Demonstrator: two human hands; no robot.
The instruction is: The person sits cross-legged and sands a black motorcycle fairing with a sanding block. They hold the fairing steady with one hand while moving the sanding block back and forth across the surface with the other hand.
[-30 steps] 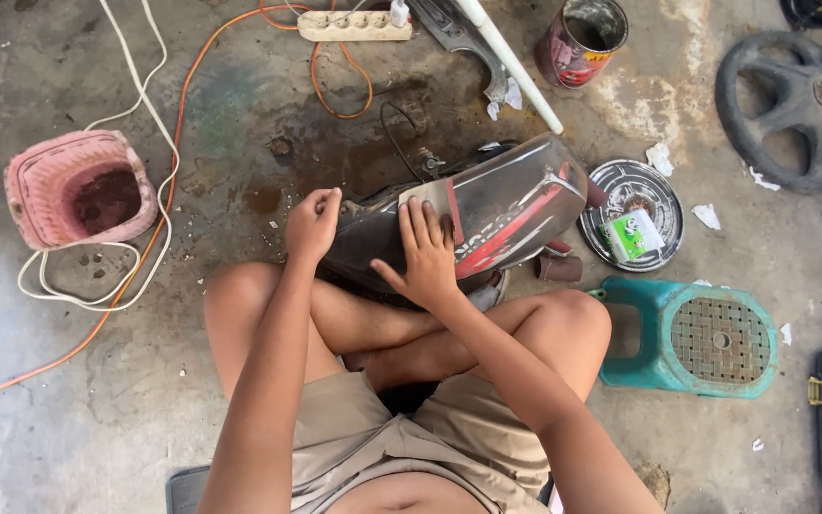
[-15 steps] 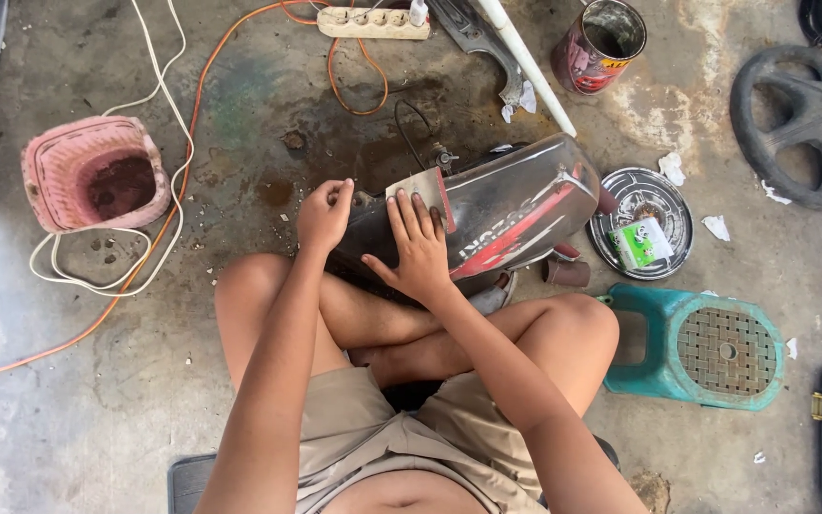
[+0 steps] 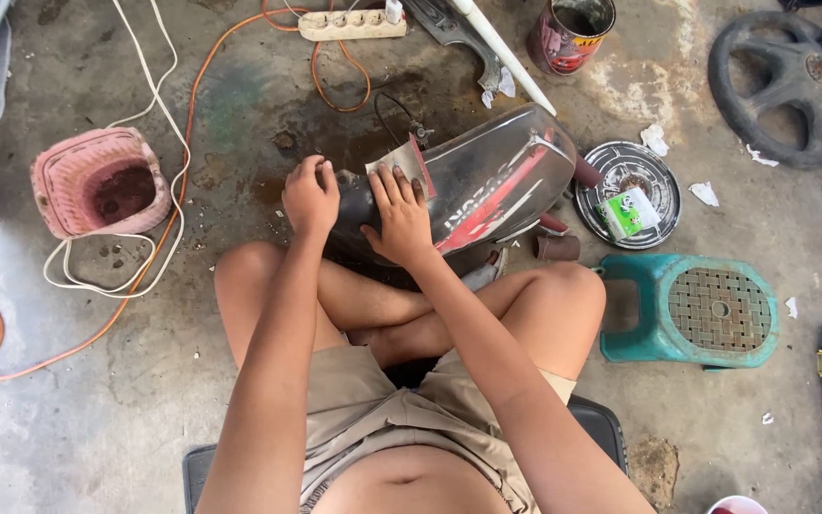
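Note:
I sit cross-legged on the concrete floor with a black motorcycle body panel [image 3: 487, 181] with red stripes resting against my legs. My right hand [image 3: 397, 214] lies flat on the panel, its fingers pressing a sheet of sandpaper [image 3: 403, 164] with a reddish edge onto the surface. My left hand [image 3: 310, 195] is curled around the panel's left end and steadies it.
A pink basket [image 3: 97, 181] stands at left amid white and orange cables [image 3: 173, 114]. A power strip [image 3: 352, 23], a paint can [image 3: 568, 33] and a white pipe [image 3: 501, 48] lie beyond. A round metal lid [image 3: 630, 195], a teal stool [image 3: 692, 309] and a black wheel [image 3: 787, 81] are at right.
My right hand with the sandpaper has shifted a little along the panel toward its left end. My left hand keeps its grip on the panel's end.

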